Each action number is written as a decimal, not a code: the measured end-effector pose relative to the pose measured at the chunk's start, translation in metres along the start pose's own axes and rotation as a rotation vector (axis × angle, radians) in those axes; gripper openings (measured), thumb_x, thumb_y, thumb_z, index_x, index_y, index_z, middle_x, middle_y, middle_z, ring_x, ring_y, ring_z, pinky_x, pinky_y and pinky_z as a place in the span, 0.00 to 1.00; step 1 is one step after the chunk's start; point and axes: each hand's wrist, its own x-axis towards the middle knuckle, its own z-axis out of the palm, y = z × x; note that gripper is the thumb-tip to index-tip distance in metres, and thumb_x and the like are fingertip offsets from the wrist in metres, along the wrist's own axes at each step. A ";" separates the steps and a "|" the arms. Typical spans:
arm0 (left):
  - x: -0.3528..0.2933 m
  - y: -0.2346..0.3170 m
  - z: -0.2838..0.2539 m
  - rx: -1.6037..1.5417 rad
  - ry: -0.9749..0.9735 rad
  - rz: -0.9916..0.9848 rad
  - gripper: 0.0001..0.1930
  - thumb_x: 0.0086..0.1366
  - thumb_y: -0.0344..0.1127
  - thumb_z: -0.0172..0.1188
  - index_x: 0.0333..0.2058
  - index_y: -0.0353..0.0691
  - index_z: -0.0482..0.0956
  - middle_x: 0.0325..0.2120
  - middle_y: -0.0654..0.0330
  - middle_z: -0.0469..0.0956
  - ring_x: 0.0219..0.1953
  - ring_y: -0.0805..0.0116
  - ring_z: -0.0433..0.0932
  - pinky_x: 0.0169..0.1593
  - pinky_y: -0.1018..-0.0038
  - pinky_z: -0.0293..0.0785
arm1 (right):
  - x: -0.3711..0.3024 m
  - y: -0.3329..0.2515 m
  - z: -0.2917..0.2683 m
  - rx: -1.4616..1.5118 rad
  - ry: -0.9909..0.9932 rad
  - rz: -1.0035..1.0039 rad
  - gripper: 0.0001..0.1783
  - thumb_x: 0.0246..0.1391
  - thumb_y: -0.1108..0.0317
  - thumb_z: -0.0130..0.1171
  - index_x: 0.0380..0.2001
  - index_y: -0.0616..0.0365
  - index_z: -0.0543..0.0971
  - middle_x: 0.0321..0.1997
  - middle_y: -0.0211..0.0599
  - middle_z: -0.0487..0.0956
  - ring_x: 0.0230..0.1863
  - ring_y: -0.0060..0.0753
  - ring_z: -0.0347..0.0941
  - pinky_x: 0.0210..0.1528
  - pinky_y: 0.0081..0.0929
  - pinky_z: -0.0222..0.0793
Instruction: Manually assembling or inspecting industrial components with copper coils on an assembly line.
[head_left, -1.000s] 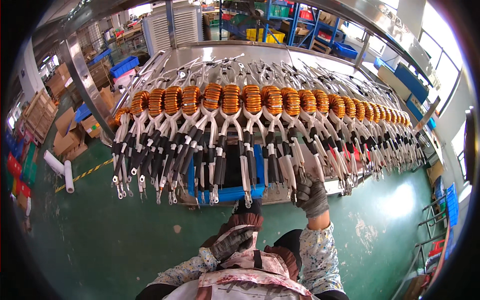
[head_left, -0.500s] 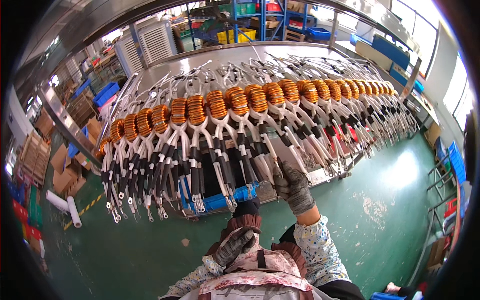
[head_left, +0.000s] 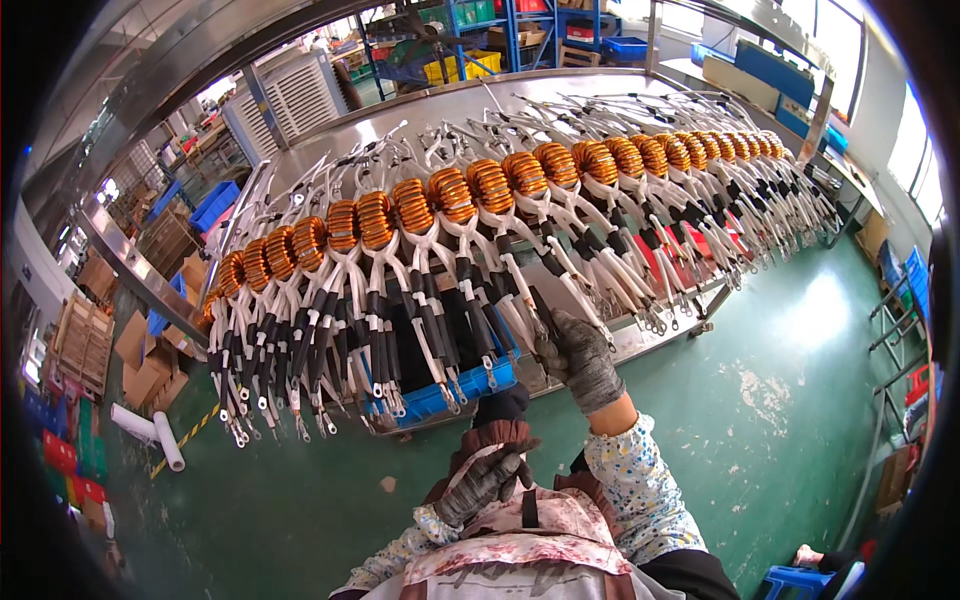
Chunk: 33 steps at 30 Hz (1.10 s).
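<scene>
A long row of toroidal coils wound with copper wire lies along a metal table. Their white leads with black sleeves hang over the front edge and end in ring terminals. My right hand, in a grey glove, is closed at the lower end of one middle lead. A short black sleeve sticks up from its fingers beside the white lead. Close to my body, in front of the floral apron, my gloved left hand has its fingers curled in. Whatever it may hold is hidden.
Below the hanging leads sits a blue bin, with something red farther right. The metal table has an upright frame post at left. Cardboard boxes and white rolls are on the floor; a blue stool stands lower right.
The black sleeve now shows above my right fingers beside the lead. My left hand has risen slightly and turned. The view has shifted a little, moving the coil row within the picture.
</scene>
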 end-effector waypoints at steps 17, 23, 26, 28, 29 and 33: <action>0.011 0.041 0.028 0.265 0.083 0.094 0.15 0.64 0.42 0.48 0.45 0.41 0.71 0.23 0.70 0.71 0.19 0.86 0.63 0.22 0.88 0.59 | -0.079 0.039 -0.007 -1.160 -0.484 -0.951 0.16 0.55 0.58 0.50 0.34 0.63 0.74 0.32 0.36 0.74 0.29 0.22 0.70 0.30 0.16 0.68; 0.018 0.047 0.037 0.036 -0.146 -0.035 0.15 0.66 0.40 0.46 0.49 0.43 0.68 0.25 0.73 0.67 0.21 0.87 0.59 0.25 0.88 0.57 | -0.092 0.005 0.013 -0.374 -0.033 -0.378 0.16 0.57 0.59 0.47 0.37 0.63 0.73 0.21 0.27 0.71 0.18 0.14 0.64 0.17 0.11 0.55; 0.011 0.037 0.032 0.284 -0.033 0.122 0.16 0.66 0.40 0.45 0.50 0.43 0.68 0.25 0.73 0.67 0.21 0.86 0.59 0.25 0.89 0.56 | -0.059 0.001 0.006 -0.474 -0.055 -0.444 0.15 0.58 0.60 0.47 0.38 0.61 0.74 0.17 0.21 0.68 0.13 0.10 0.55 0.14 0.11 0.47; 0.003 0.032 0.027 0.253 0.001 0.006 0.16 0.65 0.39 0.46 0.49 0.41 0.68 0.24 0.72 0.68 0.20 0.87 0.60 0.24 0.89 0.56 | -0.033 0.010 -0.004 -0.454 0.040 -0.503 0.16 0.58 0.61 0.46 0.38 0.64 0.73 0.13 0.20 0.62 0.13 0.10 0.51 0.14 0.12 0.43; -0.003 0.027 0.021 0.250 0.010 0.013 0.16 0.65 0.39 0.46 0.49 0.41 0.68 0.24 0.72 0.68 0.20 0.87 0.60 0.24 0.89 0.56 | -0.024 0.012 -0.002 -0.473 0.082 -0.514 0.17 0.57 0.60 0.47 0.41 0.64 0.73 0.13 0.19 0.60 0.13 0.10 0.51 0.15 0.12 0.43; -0.018 0.016 0.001 0.104 0.100 0.048 0.19 0.63 0.42 0.51 0.50 0.39 0.65 0.20 0.72 0.64 0.18 0.85 0.60 0.23 0.88 0.57 | -0.050 0.010 0.003 -0.483 -0.035 -0.578 0.26 0.57 0.51 0.46 0.45 0.66 0.71 0.15 0.18 0.57 0.14 0.12 0.51 0.16 0.12 0.47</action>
